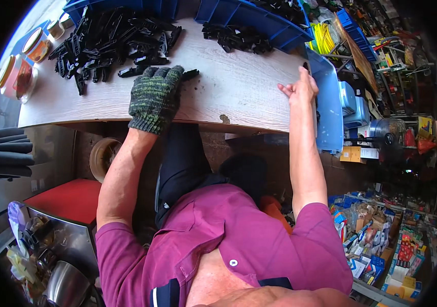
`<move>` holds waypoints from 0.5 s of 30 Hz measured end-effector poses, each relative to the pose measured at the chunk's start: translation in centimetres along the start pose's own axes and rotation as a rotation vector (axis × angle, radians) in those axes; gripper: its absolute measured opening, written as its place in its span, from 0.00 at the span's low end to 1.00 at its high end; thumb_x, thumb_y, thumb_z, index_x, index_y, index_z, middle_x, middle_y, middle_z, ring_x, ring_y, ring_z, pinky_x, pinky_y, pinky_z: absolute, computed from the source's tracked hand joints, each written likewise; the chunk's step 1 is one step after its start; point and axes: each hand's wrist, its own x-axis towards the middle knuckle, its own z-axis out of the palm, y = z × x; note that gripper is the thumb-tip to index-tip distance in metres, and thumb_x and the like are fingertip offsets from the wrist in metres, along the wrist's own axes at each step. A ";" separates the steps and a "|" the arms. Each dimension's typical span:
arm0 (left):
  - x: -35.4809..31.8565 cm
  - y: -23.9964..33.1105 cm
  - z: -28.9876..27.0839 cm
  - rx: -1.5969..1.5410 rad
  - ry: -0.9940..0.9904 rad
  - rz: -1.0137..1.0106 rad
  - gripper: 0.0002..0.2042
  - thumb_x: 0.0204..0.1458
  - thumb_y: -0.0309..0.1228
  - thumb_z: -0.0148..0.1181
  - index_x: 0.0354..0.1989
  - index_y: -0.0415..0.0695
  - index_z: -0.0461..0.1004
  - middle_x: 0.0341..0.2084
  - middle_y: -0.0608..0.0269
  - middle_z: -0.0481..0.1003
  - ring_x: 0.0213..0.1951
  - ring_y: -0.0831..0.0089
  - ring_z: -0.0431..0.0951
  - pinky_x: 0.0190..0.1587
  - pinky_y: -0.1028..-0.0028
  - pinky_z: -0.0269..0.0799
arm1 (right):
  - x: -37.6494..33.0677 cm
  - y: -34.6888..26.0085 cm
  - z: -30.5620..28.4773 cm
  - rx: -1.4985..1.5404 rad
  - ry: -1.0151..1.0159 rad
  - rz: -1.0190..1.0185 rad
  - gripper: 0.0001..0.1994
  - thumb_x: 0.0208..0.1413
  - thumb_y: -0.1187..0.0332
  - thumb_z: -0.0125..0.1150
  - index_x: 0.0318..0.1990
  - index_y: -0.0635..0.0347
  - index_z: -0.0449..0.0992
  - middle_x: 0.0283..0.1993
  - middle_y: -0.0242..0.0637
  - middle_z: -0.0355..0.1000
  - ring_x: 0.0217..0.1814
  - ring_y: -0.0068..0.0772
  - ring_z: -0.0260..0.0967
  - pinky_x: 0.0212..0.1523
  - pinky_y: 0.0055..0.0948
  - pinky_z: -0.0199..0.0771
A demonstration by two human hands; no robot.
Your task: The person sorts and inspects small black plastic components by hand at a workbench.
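Note:
My left hand point(156, 97), in a dark green and black knitted glove, rests near the table's front edge with its fingers curled. A slim black plastic part point(191, 74) sticks out from its right side, its other end hidden by the glove. At the table's right edge, beside a light blue bin point(331, 102), is my bare right hand point(302, 89) with its fingers apart. A small dark bit shows by its fingertips; whether the hand touches it I cannot tell. Beyond my left hand lies a large heap of similar black parts point(111, 38).
A smaller pile of black parts point(236, 38) lies at the table's back, before a blue crate point(254, 20). Lidded food tubs point(37, 46) stand at the far left of the pale wooden table point(228, 92). Crowded shelves point(402, 66) and boxed goods point(382, 240) fill the right side.

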 end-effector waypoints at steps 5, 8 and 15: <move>0.1 0.3 -0.1 -0.012 -0.049 -0.034 0.14 0.51 0.30 0.60 0.48 0.49 0.77 0.41 0.57 0.78 0.46 0.53 0.76 0.47 0.56 0.72 | -1.5 0.1 4.0 -0.152 -0.198 0.068 0.18 0.52 0.62 0.71 0.45 0.63 0.75 0.16 0.30 0.59 0.11 0.25 0.58 0.21 0.41 0.82; 0.1 0.2 0.1 -0.020 -0.049 -0.040 0.14 0.51 0.31 0.61 0.48 0.49 0.77 0.42 0.58 0.78 0.46 0.54 0.75 0.46 0.56 0.72 | -1.0 0.1 6.3 -0.264 -0.249 0.051 0.19 0.51 0.61 0.73 0.45 0.63 0.77 0.18 0.29 0.60 0.12 0.23 0.57 0.19 0.35 0.79; 0.2 0.4 0.1 -0.043 -0.005 -0.058 0.12 0.52 0.33 0.62 0.45 0.48 0.77 0.38 0.58 0.79 0.44 0.54 0.77 0.45 0.57 0.72 | -0.4 0.5 8.8 -0.362 -0.261 -0.008 0.17 0.52 0.62 0.70 0.46 0.61 0.78 0.19 0.27 0.60 0.12 0.21 0.56 0.18 0.33 0.77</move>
